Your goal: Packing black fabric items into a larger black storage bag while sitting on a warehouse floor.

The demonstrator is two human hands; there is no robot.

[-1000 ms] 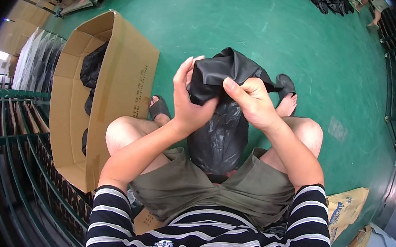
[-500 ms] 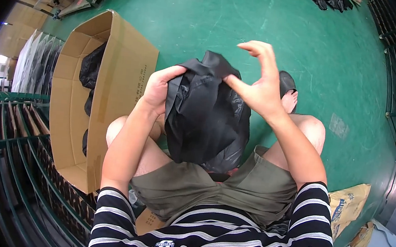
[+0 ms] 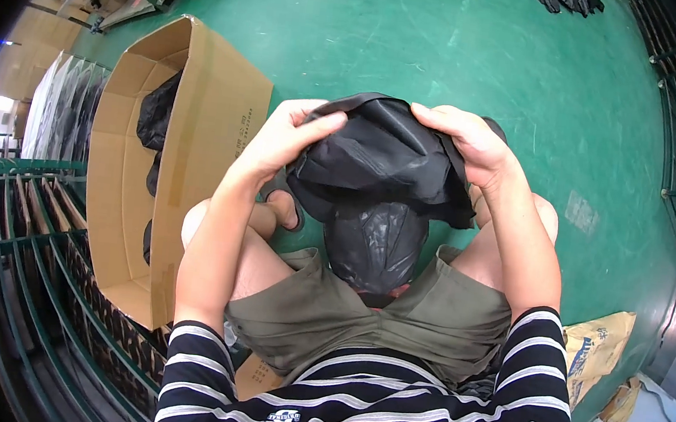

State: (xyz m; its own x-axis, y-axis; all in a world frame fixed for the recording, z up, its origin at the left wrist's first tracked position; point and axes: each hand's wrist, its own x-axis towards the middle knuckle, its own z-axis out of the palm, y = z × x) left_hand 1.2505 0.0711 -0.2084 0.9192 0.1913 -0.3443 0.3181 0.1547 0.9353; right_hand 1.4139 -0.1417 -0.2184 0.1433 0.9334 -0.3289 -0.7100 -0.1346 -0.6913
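Note:
A piece of thin black cloth, like a bag or cover [image 3: 377,153], is stretched between my two hands in front of me. My left hand [image 3: 290,133] pinches its left edge, thumb on top. On the other side my right hand [image 3: 470,141] grips the upper right edge, also with the thumb on top. Below the cloth, between my thighs, stands a rounded bundle in shiny black plastic [image 3: 376,244]. The cloth hangs over its top, and whatever is inside the bundle is hidden.
At my left an open cardboard box [image 3: 214,136] lies on its side with several black bundles [image 3: 156,118] in it. Green metal racks [image 3: 20,260] stand beyond it, and dark racks [image 3: 674,147] line the right. A tan paper sack [image 3: 600,346] lies at my right.
My right hand has come down from its spread pose and taken the cloth's right edge. The cloth is now spread wider and lifted away, baring the plastic bundle below. My left hand has moved slightly right.

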